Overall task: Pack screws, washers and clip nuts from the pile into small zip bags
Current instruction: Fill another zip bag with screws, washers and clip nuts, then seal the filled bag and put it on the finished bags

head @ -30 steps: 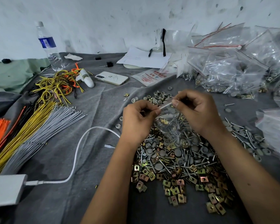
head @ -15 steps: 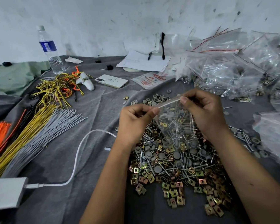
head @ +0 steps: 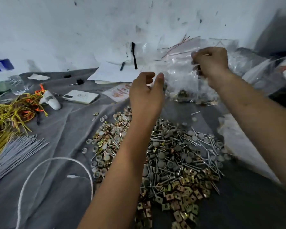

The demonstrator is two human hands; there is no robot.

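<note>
A pile of screws, grey washers and brass clip nuts (head: 172, 162) lies on the grey cloth (head: 64, 129) in front of me. My right hand (head: 211, 63) is raised at the back right, fingers curled and pinching a small clear zip bag (head: 196, 68) that is blurred by motion. It hangs over the heap of filled zip bags (head: 180, 83) against the wall. My left hand (head: 145, 95) hovers above the pile's far edge, fingers loosely curled, holding nothing.
A phone (head: 80, 96), papers (head: 112, 73) and a water bottle (head: 3, 71) sit at the back left. Yellow wires (head: 10, 113), grey cable ties (head: 15, 152) and a white cable (head: 56, 160) lie on the left. More clear bags (head: 234, 139) lie at the right.
Both hands held the bag over the pile before. My left hand has let go, and my right hand has carried the bag up and back to the heap of bags.
</note>
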